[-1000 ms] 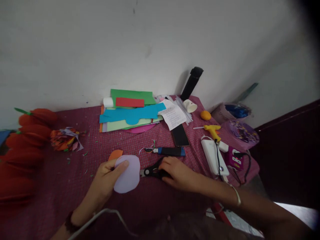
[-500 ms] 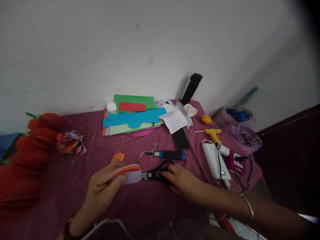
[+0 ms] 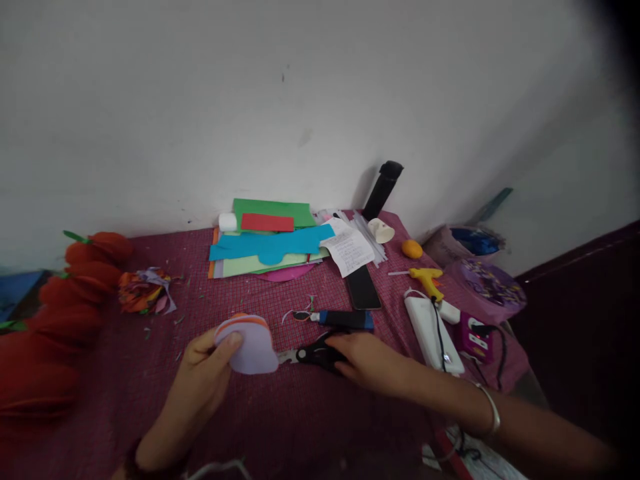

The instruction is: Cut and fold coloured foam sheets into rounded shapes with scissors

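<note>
My left hand (image 3: 207, 367) pinches a small stack of rounded paper pieces (image 3: 254, 348), lilac on the near face with orange showing behind. The thumb presses on the lilac face. My right hand (image 3: 363, 360) is closed round the black handles of a pair of scissors (image 3: 313, 355). Their metal blades point left and reach the right edge of the paper; whether they grip it I cannot tell. Just beyond the scissors lies a tool with a blue and black handle (image 3: 345, 320).
Coloured paper sheets (image 3: 273, 247) lie by the wall, with a printed paper (image 3: 350, 250) and a phone (image 3: 363, 288). A yellow glue gun (image 3: 427, 280), white power bank (image 3: 434, 333) and purple socket box (image 3: 475, 339) sit at right. Orange paper pumpkins (image 3: 73, 320) stand left, near crumpled scraps (image 3: 145, 290).
My left hand has turned the paper stack so its lilac face shows more broadly. The scissors stay at its right edge, their handles closer together. The view has tilted slightly upward.
</note>
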The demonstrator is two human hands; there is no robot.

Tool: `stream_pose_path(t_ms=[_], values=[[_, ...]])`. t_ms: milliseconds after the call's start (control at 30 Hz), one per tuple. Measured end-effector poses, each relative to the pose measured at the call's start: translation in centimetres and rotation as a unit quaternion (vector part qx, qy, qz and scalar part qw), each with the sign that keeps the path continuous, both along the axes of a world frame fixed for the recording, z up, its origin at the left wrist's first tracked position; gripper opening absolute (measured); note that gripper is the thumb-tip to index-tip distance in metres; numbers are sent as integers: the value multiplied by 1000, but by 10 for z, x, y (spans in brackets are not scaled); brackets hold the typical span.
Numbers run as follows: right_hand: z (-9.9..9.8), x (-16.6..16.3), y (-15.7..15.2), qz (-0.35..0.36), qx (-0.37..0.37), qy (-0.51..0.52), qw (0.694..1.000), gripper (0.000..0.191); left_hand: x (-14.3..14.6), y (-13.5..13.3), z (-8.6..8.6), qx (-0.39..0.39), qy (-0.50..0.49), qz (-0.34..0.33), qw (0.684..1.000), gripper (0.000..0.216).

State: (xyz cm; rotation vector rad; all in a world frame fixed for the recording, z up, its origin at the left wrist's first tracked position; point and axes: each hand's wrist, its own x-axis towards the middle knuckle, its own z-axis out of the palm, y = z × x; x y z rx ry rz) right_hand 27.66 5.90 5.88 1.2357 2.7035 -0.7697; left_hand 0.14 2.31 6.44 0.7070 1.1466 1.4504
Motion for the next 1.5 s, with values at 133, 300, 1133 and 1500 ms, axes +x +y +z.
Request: stream_pose_path(t_ms=[133, 300, 1133, 1500], values=[[-4, -16, 3, 46, 51, -153, 986, 19, 2, 4, 2, -29, -16, 23, 999, 26], [3, -29, 12, 109, 103, -212, 966, 16, 4, 5, 7, -43, -20, 21, 999, 26], [-5, -38, 8, 21, -413, 470, 780, 80, 1, 1, 7, -23, -24, 15, 999, 25], [-17, -61, 5, -5, -423, 504, 753, 81, 5, 0, 9, -58, -12, 36, 998, 25]])
